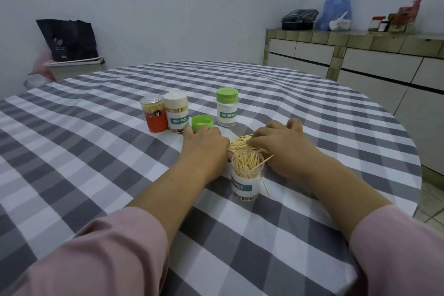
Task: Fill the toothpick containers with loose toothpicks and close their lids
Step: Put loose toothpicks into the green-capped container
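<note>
While the open container (247, 176) waits at six o'clock, loose toothpicks (240, 143) are gathered — right hand (278, 144) curled over them, left hand (206, 144) flat beside — its grasp cannot be told.

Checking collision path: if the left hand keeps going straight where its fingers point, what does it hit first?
Probably the loose green lid: the left hand points away from the person and its fingertips look almost at the lid's near edge. Contact can't be confirmed; depth is unclear. The cream-capped jar stands just left of that line.

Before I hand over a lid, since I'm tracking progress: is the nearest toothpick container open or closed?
Open. The nearest container has no lid; toothpicks poke above its rim.
</note>
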